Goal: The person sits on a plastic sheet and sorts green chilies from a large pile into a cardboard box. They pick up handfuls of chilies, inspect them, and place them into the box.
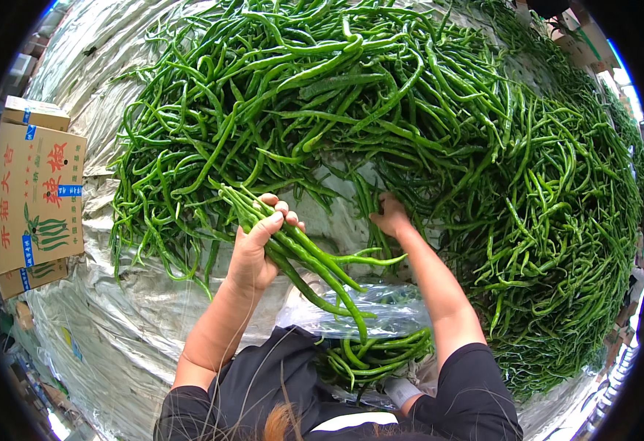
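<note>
My left hand [261, 242] is closed around a bunch of long green chili peppers [316, 262], whose ends hang down to the right. My right hand [392, 215] reaches into the inner edge of the pepper heap [322, 110], its fingertips among peppers; whether it grips any cannot be made out. Close to my body, between my forearms, lies a clear plastic bag [366, 308], with more long peppers [379, 355] inside or beneath its film.
Cardboard boxes [38, 187] with printed peppers and blue tape stand at the left. A wrinkled pale sheet [118, 308] covers the ground. A pile of thinner peppers [559, 248] spreads along the right. Another carton [581, 44] stands at the upper right.
</note>
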`<state>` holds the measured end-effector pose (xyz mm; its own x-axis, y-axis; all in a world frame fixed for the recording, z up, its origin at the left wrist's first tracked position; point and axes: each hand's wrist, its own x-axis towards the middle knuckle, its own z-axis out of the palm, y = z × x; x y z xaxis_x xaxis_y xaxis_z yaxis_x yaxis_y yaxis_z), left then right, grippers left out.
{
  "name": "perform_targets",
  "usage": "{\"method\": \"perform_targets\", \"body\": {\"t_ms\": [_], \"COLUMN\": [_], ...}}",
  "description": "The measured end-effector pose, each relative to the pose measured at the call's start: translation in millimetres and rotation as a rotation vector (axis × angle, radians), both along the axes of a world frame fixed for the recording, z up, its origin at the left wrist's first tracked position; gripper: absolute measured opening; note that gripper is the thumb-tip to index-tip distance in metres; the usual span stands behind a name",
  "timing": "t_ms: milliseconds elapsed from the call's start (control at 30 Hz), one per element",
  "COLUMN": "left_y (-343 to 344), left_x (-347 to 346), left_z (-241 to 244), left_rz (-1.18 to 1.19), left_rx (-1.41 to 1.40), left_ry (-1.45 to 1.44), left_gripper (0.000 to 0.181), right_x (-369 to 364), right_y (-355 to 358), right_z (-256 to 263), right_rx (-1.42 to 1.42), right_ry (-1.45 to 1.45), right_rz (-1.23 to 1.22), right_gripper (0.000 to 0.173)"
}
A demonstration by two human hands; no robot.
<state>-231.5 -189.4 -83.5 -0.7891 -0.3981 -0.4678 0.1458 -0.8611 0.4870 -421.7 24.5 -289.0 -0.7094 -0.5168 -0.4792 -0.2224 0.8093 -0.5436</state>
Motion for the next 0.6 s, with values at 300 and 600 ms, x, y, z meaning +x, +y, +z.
{"method": "perform_targets", "body": {"t_ms": [300,600], "left_y": [1.5,-2.9], "left_x": [8.2,10.9], "left_z": [-6.3,-8.3], "left_rz": [-0.013,-0.01], "left_rx": [0.0,-0.001], "left_ry": [-0.014,-0.029], "left_gripper": [0.03,0.03], "right_x": [5.6,-22.6], "right_y": [-48.2,-100.1], "right_z": [10.4,17.8], "right_rx": [-0.137,0.113], "right_ry": [0.141,0.26], "right_rz": [-0.17,0.036], "right_gripper": [0.04,0.052]}}
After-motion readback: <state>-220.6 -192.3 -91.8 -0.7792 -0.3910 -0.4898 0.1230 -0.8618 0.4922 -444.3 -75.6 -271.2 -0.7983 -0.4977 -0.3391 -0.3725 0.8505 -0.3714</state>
